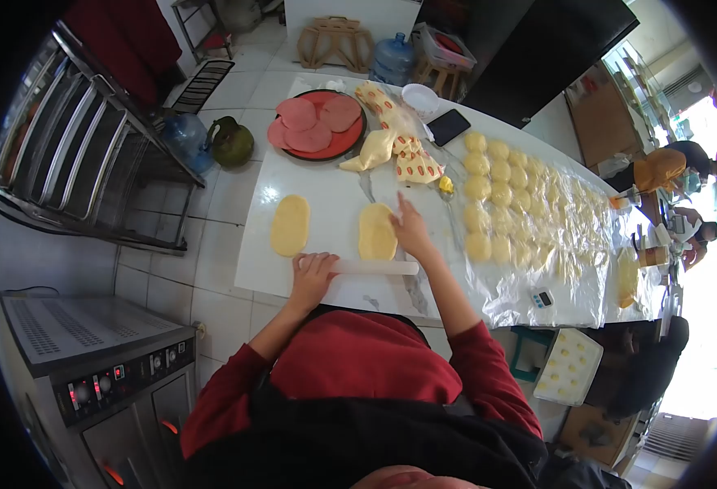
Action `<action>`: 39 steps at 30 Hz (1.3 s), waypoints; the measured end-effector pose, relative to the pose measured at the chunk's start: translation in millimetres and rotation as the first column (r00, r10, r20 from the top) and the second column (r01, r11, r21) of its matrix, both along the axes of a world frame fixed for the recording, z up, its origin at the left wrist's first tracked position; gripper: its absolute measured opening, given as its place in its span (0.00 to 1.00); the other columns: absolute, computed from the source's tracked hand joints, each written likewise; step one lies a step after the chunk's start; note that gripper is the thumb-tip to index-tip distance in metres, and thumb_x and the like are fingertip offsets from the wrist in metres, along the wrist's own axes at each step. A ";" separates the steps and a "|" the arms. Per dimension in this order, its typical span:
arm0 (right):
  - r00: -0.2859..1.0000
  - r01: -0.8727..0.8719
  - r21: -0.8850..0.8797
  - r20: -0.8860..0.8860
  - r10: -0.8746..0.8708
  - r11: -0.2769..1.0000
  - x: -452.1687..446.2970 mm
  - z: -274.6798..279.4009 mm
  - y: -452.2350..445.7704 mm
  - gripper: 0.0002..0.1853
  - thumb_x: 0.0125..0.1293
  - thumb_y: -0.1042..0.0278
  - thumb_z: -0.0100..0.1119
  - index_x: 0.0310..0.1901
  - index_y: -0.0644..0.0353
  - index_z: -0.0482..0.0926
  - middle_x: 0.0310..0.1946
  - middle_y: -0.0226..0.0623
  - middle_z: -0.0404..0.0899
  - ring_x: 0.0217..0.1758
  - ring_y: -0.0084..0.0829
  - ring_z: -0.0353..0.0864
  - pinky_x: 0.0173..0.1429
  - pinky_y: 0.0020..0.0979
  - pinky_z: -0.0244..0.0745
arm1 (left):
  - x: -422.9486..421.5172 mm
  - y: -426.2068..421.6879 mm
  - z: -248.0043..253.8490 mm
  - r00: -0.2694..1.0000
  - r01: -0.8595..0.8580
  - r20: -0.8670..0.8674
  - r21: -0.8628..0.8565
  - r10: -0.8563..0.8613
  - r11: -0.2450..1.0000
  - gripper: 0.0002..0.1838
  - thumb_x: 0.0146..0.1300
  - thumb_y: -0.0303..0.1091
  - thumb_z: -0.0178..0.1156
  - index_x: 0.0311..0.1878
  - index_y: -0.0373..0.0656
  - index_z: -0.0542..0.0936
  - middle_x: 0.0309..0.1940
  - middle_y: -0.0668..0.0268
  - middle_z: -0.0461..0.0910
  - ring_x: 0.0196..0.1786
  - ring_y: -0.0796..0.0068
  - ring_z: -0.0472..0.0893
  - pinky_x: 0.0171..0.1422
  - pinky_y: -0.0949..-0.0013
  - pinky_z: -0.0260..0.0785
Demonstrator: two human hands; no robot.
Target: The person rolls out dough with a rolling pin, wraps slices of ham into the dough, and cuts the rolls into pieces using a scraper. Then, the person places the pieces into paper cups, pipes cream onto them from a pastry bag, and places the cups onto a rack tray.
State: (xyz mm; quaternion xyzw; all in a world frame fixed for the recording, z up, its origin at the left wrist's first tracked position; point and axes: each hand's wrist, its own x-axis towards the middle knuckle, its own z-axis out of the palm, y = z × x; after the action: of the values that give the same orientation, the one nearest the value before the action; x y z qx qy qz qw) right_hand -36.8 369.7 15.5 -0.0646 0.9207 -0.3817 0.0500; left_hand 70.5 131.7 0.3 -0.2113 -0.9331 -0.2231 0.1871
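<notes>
My left hand (pixel 315 275) is closed over the left end of a white rolling pin (pixel 375 267), which lies near the front edge of the table. Just above the pin, a flattened oval of yellow dough (pixel 376 232) rests on the white surface. My right hand (pixel 410 228) is at that dough's right edge, fingers stretched out and apart, seemingly touching it. A second dough oval (pixel 291 226) lies flat to the left. Beyond the hands are a dark-rimmed plate of round pink slices (pixel 309 124) and a printed piping-like bag (pixel 418 160) beside a pale yellow bag.
Rows of dough balls (pixel 501 196) sit under plastic film on the right, with a small timer (pixel 542 298) nearby. A phone (pixel 449 127) and white bowl (pixel 420 99) stand at the back. An oven (pixel 105 359) and a rack (pixel 89 155) are left. People work far right.
</notes>
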 end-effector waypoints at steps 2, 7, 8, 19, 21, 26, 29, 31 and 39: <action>0.998 -0.056 0.214 0.046 0.047 0.975 0.4 8.5 -19.0 0.30 0.54 0.65 0.57 0.58 0.66 0.60 0.54 0.53 0.65 0.56 0.47 0.66 0.58 0.40 0.62 | 7.6 -20.0 7.2 0.994 -0.095 -0.049 0.061 0.098 0.994 0.18 0.47 0.34 0.62 0.44 0.47 0.73 0.39 0.68 0.73 0.46 0.69 0.71 0.55 0.59 0.53; 0.962 -0.259 0.248 0.148 0.228 0.933 -14.9 27.8 -22.7 0.15 0.47 0.68 0.61 0.38 0.64 0.76 0.41 0.48 0.74 0.45 0.44 0.73 0.50 0.39 0.67 | 20.6 -71.3 26.2 0.904 -0.393 -0.099 0.184 0.415 0.901 0.17 0.49 0.29 0.60 0.44 0.43 0.73 0.41 0.64 0.73 0.45 0.63 0.70 0.54 0.59 0.54; 0.956 -0.275 0.241 -0.036 0.291 0.931 -8.5 17.7 -19.3 0.14 0.46 0.68 0.62 0.35 0.64 0.76 0.38 0.46 0.76 0.43 0.43 0.74 0.48 0.38 0.68 | 20.8 -78.3 28.0 0.867 -0.454 -0.105 0.232 0.486 0.860 0.16 0.50 0.28 0.59 0.44 0.42 0.72 0.41 0.63 0.73 0.45 0.62 0.70 0.54 0.59 0.54; 0.872 -0.436 -0.055 0.222 0.436 0.899 -24.5 125.7 -8.5 0.10 0.43 0.69 0.62 0.28 0.66 0.79 0.20 0.44 0.77 0.25 0.38 0.78 0.34 0.29 0.71 | -19.8 -104.1 40.5 0.619 -0.573 -0.041 0.659 0.784 0.487 0.14 0.58 0.30 0.55 0.46 0.34 0.70 0.41 0.56 0.71 0.46 0.60 0.69 0.51 0.63 0.60; 0.936 -0.334 -0.042 0.105 0.336 0.942 -19.4 144.3 -13.5 0.09 0.45 0.71 0.61 0.29 0.65 0.79 0.20 0.43 0.78 0.24 0.40 0.77 0.34 0.30 0.72 | -27.1 -101.4 42.6 0.673 -0.530 -0.010 0.690 0.739 0.493 0.14 0.58 0.30 0.55 0.46 0.34 0.70 0.40 0.57 0.71 0.46 0.62 0.69 0.51 0.65 0.61; 0.911 -0.374 0.048 -0.169 0.377 0.926 20.9 110.6 -31.8 0.18 0.49 0.67 0.61 0.43 0.64 0.74 0.41 0.44 0.75 0.42 0.43 0.73 0.47 0.34 0.68 | -36.4 -79.0 42.5 0.763 -0.505 0.033 0.654 0.646 0.563 0.15 0.57 0.30 0.56 0.46 0.35 0.71 0.41 0.58 0.72 0.45 0.64 0.70 0.51 0.65 0.61; 0.856 -0.460 0.296 -0.102 0.507 0.837 72.4 30.1 -37.9 0.35 0.50 0.61 0.64 0.58 0.63 0.61 0.59 0.44 0.61 0.62 0.38 0.59 0.63 0.44 0.54 | -40.9 -62.9 43.0 0.813 -0.505 0.059 0.566 0.579 0.651 0.15 0.55 0.30 0.58 0.46 0.38 0.72 0.41 0.60 0.73 0.46 0.63 0.70 0.51 0.65 0.61; 0.867 -0.451 0.336 -0.057 0.496 0.827 85.2 23.0 -37.7 0.40 0.50 0.58 0.64 0.62 0.61 0.56 0.64 0.43 0.53 0.68 0.37 0.49 0.67 0.51 0.44 | -43.5 -52.9 40.8 0.860 -0.471 0.051 0.466 0.508 0.749 0.15 0.55 0.29 0.57 0.47 0.38 0.72 0.40 0.59 0.73 0.45 0.63 0.71 0.51 0.65 0.62; 0.932 -0.012 0.309 -0.340 0.122 0.951 55.2 22.0 -9.5 0.37 0.47 0.55 0.66 0.61 0.50 0.62 0.57 0.36 0.60 0.56 0.44 0.61 0.59 0.49 0.53 | -58.0 1.2 27.4 0.977 0.025 0.206 0.103 -0.046 0.994 0.23 0.50 0.35 0.60 0.51 0.41 0.70 0.44 0.60 0.72 0.50 0.59 0.68 0.57 0.57 0.55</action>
State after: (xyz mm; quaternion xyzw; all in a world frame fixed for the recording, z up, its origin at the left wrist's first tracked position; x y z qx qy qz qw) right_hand 18.4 360.2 37.5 -0.1559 0.9590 -0.2168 -0.0948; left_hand 12.4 132.9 27.7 -0.1938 -0.9312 -0.2937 0.0947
